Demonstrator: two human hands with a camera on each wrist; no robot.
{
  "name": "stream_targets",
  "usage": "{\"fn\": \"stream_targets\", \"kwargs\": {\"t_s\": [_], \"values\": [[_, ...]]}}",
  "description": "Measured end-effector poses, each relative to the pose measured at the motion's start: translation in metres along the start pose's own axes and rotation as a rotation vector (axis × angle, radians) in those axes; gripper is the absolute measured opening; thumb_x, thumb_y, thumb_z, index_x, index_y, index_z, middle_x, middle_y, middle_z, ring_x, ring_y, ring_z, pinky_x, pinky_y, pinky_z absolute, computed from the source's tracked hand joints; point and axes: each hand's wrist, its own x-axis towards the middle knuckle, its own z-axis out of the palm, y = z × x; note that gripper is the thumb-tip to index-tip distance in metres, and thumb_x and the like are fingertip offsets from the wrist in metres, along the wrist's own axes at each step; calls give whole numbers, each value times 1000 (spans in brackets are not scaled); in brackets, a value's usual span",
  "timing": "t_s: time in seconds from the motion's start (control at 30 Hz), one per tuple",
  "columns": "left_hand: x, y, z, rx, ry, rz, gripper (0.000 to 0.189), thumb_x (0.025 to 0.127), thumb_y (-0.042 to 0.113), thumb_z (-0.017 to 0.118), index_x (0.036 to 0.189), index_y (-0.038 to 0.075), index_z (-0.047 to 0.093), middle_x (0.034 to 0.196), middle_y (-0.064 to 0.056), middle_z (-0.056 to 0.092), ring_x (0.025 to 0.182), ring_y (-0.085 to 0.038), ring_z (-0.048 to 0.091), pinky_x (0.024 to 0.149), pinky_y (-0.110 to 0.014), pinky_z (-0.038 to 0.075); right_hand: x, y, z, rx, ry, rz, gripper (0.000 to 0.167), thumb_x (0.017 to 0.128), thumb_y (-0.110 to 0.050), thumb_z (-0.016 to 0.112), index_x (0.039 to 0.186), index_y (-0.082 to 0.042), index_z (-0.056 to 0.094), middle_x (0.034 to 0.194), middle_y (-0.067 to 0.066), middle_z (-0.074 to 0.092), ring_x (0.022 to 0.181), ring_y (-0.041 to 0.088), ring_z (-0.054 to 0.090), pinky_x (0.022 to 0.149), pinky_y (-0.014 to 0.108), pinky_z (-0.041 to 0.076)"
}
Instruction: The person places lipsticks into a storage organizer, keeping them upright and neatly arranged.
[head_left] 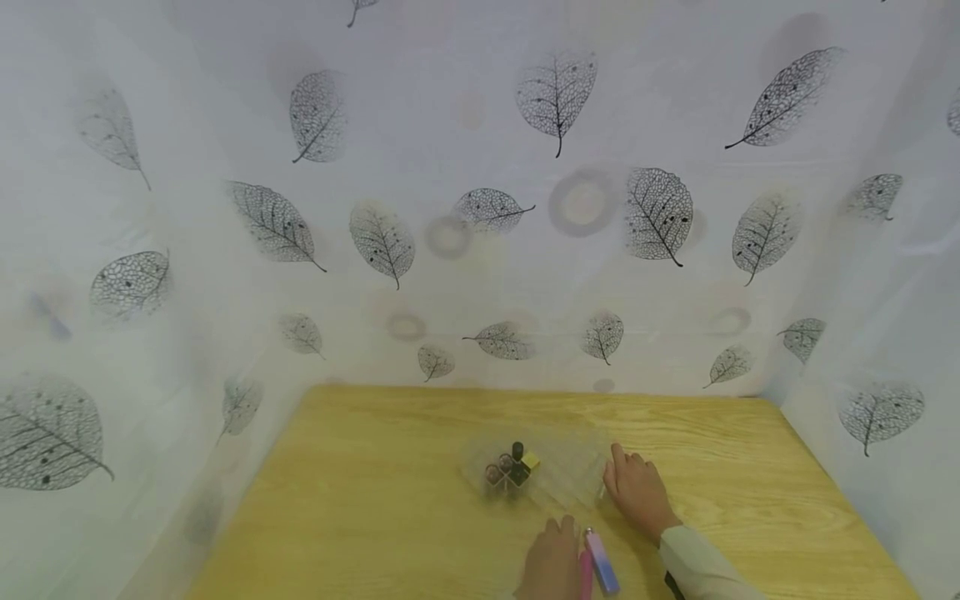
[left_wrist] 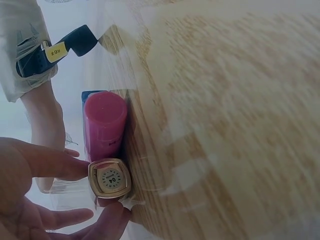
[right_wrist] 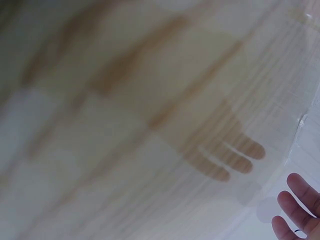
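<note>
In the left wrist view, my left hand [left_wrist: 45, 200] pinches a square-ended lipstick tube [left_wrist: 109, 179] between thumb and fingertips; its gold-rimmed end carries a round label marked 04. In the head view the left hand [head_left: 551, 562] hides that tube. Right beside it lies a bright pink tube [head_left: 586, 575], then a pink-to-blue tube [head_left: 602, 562]. My right hand [head_left: 639, 496] is at the right end of a clear compartment organizer [head_left: 570, 475], fingertips at its edge. Its fingers [right_wrist: 300, 212] are spread and fairly straight, holding nothing visible.
At the organizer's left end stand two round-topped tubes [head_left: 498, 468], a black-capped item [head_left: 517, 454] and a yellow block [head_left: 531, 461]. White leaf-printed sheeting [head_left: 510, 275] encloses the wood-grain table [head_left: 360, 500] at the back and sides. A dark device [left_wrist: 55, 52] is strapped to the right wrist.
</note>
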Motion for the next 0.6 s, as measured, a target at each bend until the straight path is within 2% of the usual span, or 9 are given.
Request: {"fn": "stream_targets", "kwargs": {"t_s": [0.33,0.6], "values": [[-1,3,-7,17,-20,-9,33,83,31,67,105,10,54,85,-6,53,68,-18,56,58,-27,49,0,0,0,7,-11,1,11,90,-12,49,91,-3,45,58,4,48,58,22,50,49,36,39],[-3,5,-7,46,-24,-24,39,82,34,68,109,9,54,88,-7,54,72,-19,57,62,-29,50,0,2,2,9,16,-12,12,89,-13,50,92,-2,45,58,5,49,57,24,51,49,37,39]]}}
